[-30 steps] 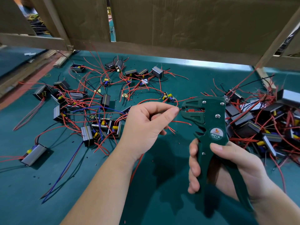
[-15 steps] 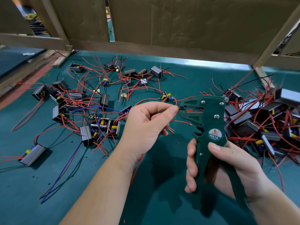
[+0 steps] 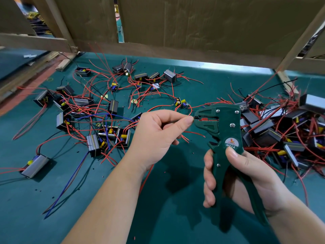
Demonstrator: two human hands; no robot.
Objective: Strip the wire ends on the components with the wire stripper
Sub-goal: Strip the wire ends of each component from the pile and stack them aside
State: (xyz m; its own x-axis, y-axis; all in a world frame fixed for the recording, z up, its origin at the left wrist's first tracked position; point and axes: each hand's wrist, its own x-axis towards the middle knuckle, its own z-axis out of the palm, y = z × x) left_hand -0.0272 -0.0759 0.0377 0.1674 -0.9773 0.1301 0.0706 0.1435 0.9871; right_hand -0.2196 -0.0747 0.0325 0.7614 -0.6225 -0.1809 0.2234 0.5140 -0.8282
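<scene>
Both hands' fingers [image 3: 182, 121] are clamped, left hand [image 3: 154, 136] on the wire end [image 3: 169, 122], right hand [image 3: 246, 173] on the wire stripper [image 3: 223, 127]; a shallow feed could miss the insulation

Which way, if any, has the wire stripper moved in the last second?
No, not noticeably. The wire stripper has its nose just below-right of the small yellow-capped board, as before. The right hand grips it; the left hand pinches a wire.
</scene>
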